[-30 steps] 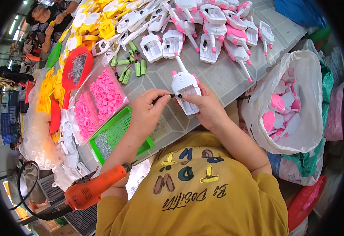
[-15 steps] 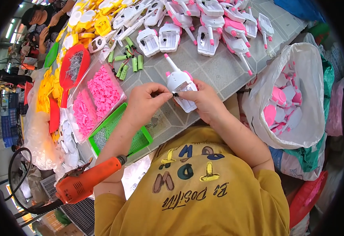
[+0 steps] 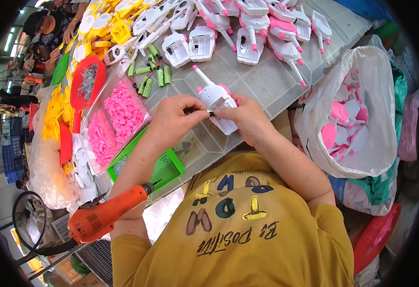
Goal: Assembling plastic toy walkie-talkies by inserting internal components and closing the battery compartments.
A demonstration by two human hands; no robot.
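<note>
A white plastic toy housing [image 3: 212, 95] with pink trim, a stick-like arm and an open hollow side lies tilted over the tabletop near me. Around its right side my right hand [image 3: 250, 119] is closed, with the thumb reaching across the hollow. My left hand [image 3: 175, 119] is closed in a pinch at the housing's left edge. Between its fingertips and my right thumb sits a small black part [image 3: 212, 114]. The fingers partly cover that part, so its kind does not show.
Similar white-and-pink housings [image 3: 252, 38] and yellow parts [image 3: 101, 33] pile up at the back. Green battery packs [image 3: 160, 76], a red scoop [image 3: 97, 79] of metal pieces, a box of pink pieces [image 3: 123, 107], a green tray [image 3: 173, 165], an orange electric screwdriver [image 3: 106, 215] and a white sack [image 3: 362, 162] surround me.
Both hands keep nearly the same grip on the housing and the black part. The whole scene has shifted slightly in the picture, and the screwdriver's tip now shows beside the green tray.
</note>
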